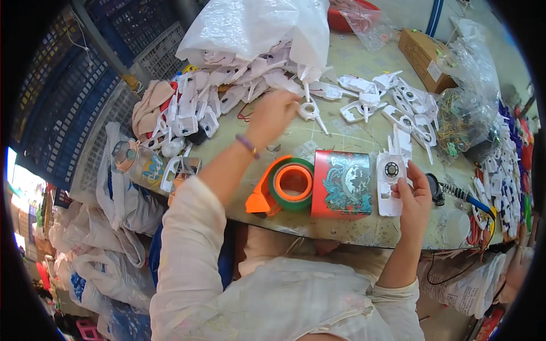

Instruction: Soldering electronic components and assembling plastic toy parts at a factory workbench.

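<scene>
My right hand (415, 196) grips a white plastic housing (385, 193) with a round black speaker-like disc set in it, above the table's near edge. My left hand (276, 116) reaches over the table to the front of a heap of white plastic housings (250, 85). Beside its fingertips lies a white ring-shaped part with a pointed stem (310, 111); the fingers are smeared, and whether they hold anything does not show. Between my arms stand a red box with teal print (343, 184) and an orange tape dispenser (263, 190) with a green tape roll (310, 204).
More white housings (364, 99) lie at the right, before a cardboard box (426, 59). A coil-spring stand with a blue-handled tool (455, 192) is at the right edge. A clear jar (136, 162) stands left. A white plastic bag (256, 28) covers part of the heap.
</scene>
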Tool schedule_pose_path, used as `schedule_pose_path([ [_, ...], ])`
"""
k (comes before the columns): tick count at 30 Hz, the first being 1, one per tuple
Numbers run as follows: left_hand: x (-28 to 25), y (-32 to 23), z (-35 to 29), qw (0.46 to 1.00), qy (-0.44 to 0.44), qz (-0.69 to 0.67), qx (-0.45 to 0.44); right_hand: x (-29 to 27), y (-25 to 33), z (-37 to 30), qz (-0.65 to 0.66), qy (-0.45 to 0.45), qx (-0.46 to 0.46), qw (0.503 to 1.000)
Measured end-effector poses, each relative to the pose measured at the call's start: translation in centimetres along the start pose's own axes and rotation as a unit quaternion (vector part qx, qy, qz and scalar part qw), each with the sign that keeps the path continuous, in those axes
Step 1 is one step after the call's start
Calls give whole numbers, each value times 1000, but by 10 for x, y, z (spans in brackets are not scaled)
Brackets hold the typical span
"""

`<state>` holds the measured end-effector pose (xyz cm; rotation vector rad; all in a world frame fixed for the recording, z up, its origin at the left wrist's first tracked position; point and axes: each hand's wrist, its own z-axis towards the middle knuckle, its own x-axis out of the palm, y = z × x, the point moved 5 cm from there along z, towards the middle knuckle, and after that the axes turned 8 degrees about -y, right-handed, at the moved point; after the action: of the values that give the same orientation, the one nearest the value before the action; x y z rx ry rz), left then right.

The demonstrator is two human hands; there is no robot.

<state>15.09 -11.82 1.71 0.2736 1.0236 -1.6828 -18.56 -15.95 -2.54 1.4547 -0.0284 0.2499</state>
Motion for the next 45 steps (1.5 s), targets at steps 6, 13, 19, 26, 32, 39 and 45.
schedule_pose_path([
  [6,33,55,30,928,-30,257,268,-5,-8,6,0,-14,4,1000],
  [13,-25,14,4,950,-166,147,221,-30,11,22,12,-105,-60,993],
  [19,-79,-53,-106,952,-46,108,282,0,11,61,-78,-37,-49,995],
  [26,-67,-73,-147,952,116,48,279,29,12,56,-121,5,-32,992],
  [32,-59,-48,-142,974,179,11,136,27,10,54,-93,6,-46,995],
  [39,-46,-40,-159,971,180,-138,-76,11,12,71,-139,-10,-37,990],
  [45,-44,-42,-172,969,160,-151,-111,25,-12,82,-139,108,73,982],
])
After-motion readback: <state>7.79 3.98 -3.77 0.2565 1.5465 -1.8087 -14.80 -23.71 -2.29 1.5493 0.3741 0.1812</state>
